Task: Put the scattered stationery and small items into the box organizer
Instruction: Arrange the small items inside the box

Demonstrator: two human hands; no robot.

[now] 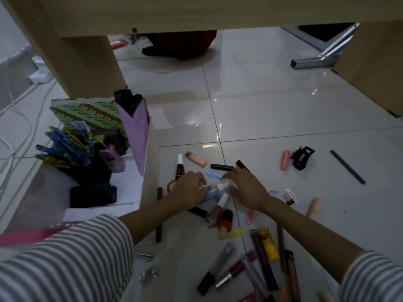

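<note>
My left hand (188, 189) grips a small blue spray bottle (212, 194) just above the floor, right of the box. My right hand (246, 188) pinches the bottle's white cap (224, 185). The white box organizer (150, 171) stands at the left with a green patterned wall (87, 114), a pink divider (137, 131), several blue and yellow pens (65, 147) and a black case (93, 196). Around my hands lie a blue hair clip (213, 175), a black tube (221, 167), a pink lipstick (196, 159) and a nail polish bottle (216, 211).
Further right lie a black claw clip (303, 156), a salmon tube (285, 160), a black stick (347, 166) and a beige tube (314, 208). Several lip glosses (261, 269) are piled near my right sleeve. A wooden desk leg (87, 62) stands behind the box; cables (19, 118) run at the left.
</note>
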